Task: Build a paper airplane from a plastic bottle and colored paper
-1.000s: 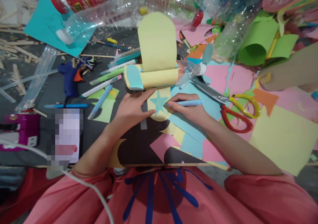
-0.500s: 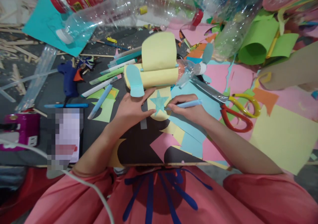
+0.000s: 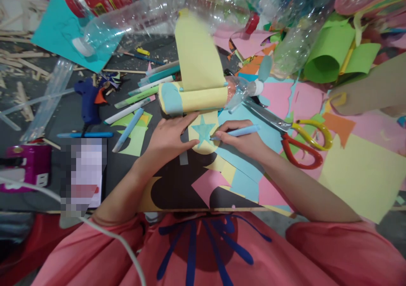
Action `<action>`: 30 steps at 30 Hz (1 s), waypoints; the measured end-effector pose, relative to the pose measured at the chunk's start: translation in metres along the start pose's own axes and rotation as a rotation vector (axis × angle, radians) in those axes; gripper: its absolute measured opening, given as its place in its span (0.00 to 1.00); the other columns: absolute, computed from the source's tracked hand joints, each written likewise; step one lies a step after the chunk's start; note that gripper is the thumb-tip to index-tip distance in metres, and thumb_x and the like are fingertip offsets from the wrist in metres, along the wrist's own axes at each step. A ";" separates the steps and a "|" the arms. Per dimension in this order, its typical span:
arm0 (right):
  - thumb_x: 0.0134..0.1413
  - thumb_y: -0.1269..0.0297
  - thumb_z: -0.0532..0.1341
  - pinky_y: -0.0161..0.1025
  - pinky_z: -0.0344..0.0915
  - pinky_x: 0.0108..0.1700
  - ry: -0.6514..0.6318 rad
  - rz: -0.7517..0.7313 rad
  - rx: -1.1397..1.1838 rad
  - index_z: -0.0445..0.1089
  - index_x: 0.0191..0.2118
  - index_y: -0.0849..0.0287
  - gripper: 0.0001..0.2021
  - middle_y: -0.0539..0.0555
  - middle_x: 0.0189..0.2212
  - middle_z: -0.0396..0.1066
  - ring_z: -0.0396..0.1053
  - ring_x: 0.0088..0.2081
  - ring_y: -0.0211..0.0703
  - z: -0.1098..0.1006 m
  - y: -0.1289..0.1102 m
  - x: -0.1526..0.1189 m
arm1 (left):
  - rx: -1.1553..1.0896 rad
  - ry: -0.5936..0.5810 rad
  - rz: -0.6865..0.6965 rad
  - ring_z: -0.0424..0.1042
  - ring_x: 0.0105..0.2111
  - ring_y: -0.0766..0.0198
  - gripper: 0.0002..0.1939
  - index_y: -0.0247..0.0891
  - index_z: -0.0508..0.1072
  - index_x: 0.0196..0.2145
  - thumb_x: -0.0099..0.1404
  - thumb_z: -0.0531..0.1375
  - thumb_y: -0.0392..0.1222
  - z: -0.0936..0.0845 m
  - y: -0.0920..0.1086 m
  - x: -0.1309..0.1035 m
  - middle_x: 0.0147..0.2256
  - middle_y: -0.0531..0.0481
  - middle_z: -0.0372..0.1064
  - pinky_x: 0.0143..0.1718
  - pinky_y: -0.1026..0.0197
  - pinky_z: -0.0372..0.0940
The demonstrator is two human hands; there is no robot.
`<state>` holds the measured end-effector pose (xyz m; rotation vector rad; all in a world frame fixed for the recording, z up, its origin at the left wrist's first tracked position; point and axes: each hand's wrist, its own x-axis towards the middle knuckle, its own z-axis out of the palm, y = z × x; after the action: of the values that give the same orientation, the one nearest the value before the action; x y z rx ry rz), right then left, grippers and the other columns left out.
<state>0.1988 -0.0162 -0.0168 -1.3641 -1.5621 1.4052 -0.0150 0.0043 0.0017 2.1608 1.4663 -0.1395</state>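
While the fingers of the right hand are closed around a slim, light-blue plastic marker near its tip, the left hand lies open, spread at a rounded yellow paper flap with a blue star. This flap, on the worktop beside a yellow-wrapped clear plastic bottle, should be light and easy to crease, so flat pressure near its edges suits it; the marker, stiff and light, is best held by its barrel.
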 end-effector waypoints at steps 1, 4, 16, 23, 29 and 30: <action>0.49 0.60 0.63 0.36 0.61 0.28 0.002 -0.006 -0.011 0.72 0.22 0.60 0.11 0.51 0.19 0.72 0.64 0.23 0.36 0.000 0.000 0.000 | 0.001 -0.001 0.000 0.71 0.44 0.54 0.34 0.45 0.60 0.66 0.64 0.60 0.49 0.000 0.000 0.000 0.43 0.47 0.73 0.51 0.55 0.58; 0.49 0.60 0.63 0.36 0.61 0.28 -0.013 -0.016 -0.034 0.71 0.21 0.60 0.11 0.51 0.19 0.72 0.64 0.24 0.36 0.001 0.000 -0.001 | 0.004 0.018 0.012 0.71 0.44 0.54 0.33 0.45 0.61 0.65 0.64 0.60 0.49 0.000 0.000 -0.001 0.41 0.48 0.73 0.51 0.56 0.59; 0.49 0.60 0.62 0.36 0.59 0.28 0.037 -0.016 -0.013 0.70 0.21 0.59 0.11 0.49 0.18 0.68 0.61 0.23 0.35 0.002 -0.002 -0.001 | 0.005 0.034 0.008 0.70 0.44 0.54 0.33 0.46 0.61 0.65 0.63 0.61 0.49 0.001 0.000 -0.001 0.40 0.49 0.72 0.49 0.58 0.60; 0.49 0.61 0.60 0.35 0.58 0.27 -0.003 -0.044 -0.055 0.68 0.20 0.59 0.12 0.50 0.18 0.69 0.60 0.22 0.35 0.002 0.000 -0.001 | 0.004 0.003 0.001 0.70 0.43 0.56 0.34 0.45 0.60 0.65 0.64 0.60 0.50 0.000 0.000 0.000 0.41 0.49 0.73 0.52 0.56 0.58; 0.47 0.63 0.60 0.34 0.57 0.26 -0.044 -0.029 -0.033 0.67 0.18 0.59 0.11 0.49 0.17 0.69 0.61 0.21 0.34 0.001 -0.002 -0.002 | 0.003 0.008 -0.004 0.71 0.42 0.55 0.34 0.45 0.61 0.65 0.63 0.61 0.49 0.000 0.000 0.000 0.40 0.48 0.73 0.50 0.56 0.59; 0.46 0.63 0.61 0.34 0.57 0.25 -0.053 -0.020 -0.029 0.67 0.18 0.59 0.11 0.49 0.17 0.68 0.60 0.21 0.34 0.001 -0.003 -0.002 | 0.002 0.010 -0.003 0.71 0.43 0.55 0.34 0.46 0.61 0.65 0.63 0.61 0.49 0.000 0.000 -0.001 0.40 0.48 0.73 0.51 0.56 0.59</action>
<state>0.1976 -0.0178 -0.0141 -1.3339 -1.6321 1.4223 -0.0150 0.0037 0.0019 2.1639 1.4764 -0.1316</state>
